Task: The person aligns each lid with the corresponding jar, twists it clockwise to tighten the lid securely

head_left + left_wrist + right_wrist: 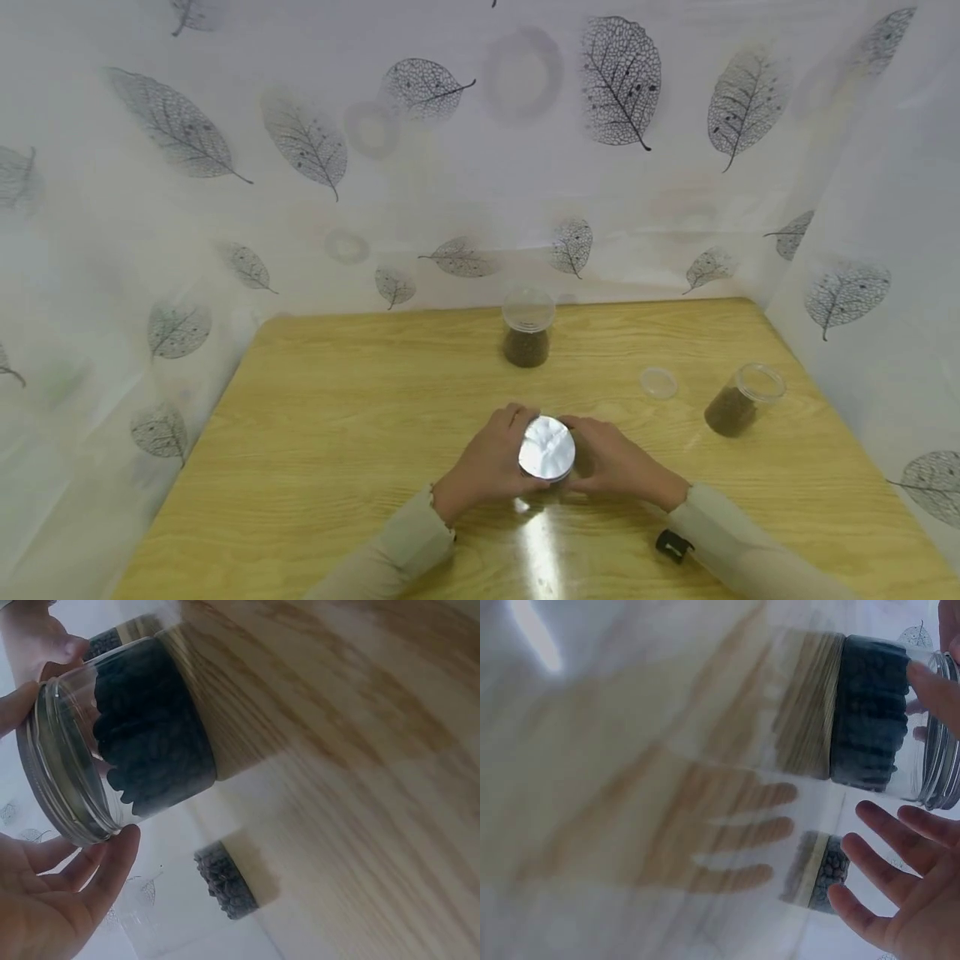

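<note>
A clear jar (154, 724) partly filled with dark bean-like pieces stands upright on the table, capped by a shiny silver lid (547, 449). My left hand (495, 460) grips it near the top, thumb and fingertips at the lid's rim. On the other side, my right hand (618, 463) curves loosely about the jar with its fingers spread. In the right wrist view its thumb (936, 694) lies in front of the jar's upper part, while the other fingers (889, 874) stand apart from the glass. Whether that thumb touches the jar, I cannot tell.
Behind stands another clear jar (527, 346) with dark contents and a clear top. An open jar (731, 410) of dark pieces is at the right, near a clear round lid (658, 383) on the wooden table (337, 417). A small black device (673, 546) is by the right sleeve.
</note>
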The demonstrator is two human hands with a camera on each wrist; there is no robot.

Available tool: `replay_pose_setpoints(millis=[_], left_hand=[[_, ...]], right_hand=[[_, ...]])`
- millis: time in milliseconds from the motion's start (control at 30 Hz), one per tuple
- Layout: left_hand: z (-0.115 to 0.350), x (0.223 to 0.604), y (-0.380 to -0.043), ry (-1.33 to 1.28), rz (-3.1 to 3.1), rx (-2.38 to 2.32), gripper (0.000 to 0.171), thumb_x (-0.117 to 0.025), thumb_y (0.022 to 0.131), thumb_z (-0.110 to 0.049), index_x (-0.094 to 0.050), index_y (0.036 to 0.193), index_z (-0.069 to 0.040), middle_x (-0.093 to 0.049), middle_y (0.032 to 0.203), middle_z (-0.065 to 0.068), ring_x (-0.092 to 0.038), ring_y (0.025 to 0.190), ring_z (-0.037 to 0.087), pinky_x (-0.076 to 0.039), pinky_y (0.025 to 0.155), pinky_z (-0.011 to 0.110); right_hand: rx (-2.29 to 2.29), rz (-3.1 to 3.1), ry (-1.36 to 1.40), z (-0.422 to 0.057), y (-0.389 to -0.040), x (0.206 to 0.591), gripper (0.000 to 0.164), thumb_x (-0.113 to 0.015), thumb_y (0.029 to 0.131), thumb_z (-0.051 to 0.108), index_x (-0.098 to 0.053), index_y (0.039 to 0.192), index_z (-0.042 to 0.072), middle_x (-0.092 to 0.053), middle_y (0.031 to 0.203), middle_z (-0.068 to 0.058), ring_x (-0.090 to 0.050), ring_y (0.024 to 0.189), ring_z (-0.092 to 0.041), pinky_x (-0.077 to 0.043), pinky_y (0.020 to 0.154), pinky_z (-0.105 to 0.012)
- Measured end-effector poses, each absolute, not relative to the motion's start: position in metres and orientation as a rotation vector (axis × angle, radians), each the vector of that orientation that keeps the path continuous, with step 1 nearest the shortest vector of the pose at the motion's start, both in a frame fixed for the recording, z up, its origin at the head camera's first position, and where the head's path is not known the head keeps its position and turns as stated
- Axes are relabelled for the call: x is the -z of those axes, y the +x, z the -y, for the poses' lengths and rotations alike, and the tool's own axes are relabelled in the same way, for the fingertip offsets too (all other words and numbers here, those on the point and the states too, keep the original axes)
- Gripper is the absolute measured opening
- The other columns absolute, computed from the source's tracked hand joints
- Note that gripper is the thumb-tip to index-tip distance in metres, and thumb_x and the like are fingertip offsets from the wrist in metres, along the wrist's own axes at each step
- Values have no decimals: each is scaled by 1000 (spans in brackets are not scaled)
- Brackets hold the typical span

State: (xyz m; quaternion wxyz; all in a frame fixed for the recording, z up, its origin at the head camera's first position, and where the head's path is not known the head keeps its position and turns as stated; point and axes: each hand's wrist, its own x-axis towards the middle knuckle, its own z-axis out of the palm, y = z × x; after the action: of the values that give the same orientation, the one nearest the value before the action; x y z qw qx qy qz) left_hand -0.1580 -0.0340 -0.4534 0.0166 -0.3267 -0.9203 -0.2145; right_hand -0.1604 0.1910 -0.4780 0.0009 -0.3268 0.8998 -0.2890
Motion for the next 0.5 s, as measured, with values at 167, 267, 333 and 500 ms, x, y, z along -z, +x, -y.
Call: replay_pose_setpoints(millis=[167, 267, 333, 500], left_hand=[[34, 454, -159, -1033, 2857, 653, 101, -81, 65, -50, -34, 143, -7, -46, 127, 7, -52, 110, 19, -53, 84, 30], [34, 455, -159, -1044, 2844, 676, 96, -81, 64, -48, -39, 140, -6, -45, 124, 6, -52, 106, 17, -53, 80, 26], [34, 456, -160, -1042, 2841, 691, 91, -82, 64, -47, -43, 136, -8, -45, 122, 6, -52, 105, 17, -52, 78, 25], [34, 455, -159, -1025, 2847, 728, 82, -83, 63, -47, -49, 129, -12, -45, 121, 6, -52, 102, 17, -52, 73, 26]], right_hand=[[919, -2840, -999, -189, -161, 478, 83, -82, 66, 42, -48, 131, 3, -59, 126, -11, -56, 115, -30, -45, 95, -52], [927, -2827, -976, -188, -162, 477, 84, -83, 65, 39, -47, 132, 3, -59, 128, -11, -55, 117, -31, -44, 97, -54], [924, -2817, -966, -188, -162, 476, 85, -83, 65, 39, -47, 133, 4, -58, 129, -11, -54, 118, -30, -43, 98, -54], [972, -2767, -980, -189, -164, 479, 83, -83, 66, 37, -47, 132, 4, -58, 128, -9, -55, 118, -29, -44, 97, -53]])
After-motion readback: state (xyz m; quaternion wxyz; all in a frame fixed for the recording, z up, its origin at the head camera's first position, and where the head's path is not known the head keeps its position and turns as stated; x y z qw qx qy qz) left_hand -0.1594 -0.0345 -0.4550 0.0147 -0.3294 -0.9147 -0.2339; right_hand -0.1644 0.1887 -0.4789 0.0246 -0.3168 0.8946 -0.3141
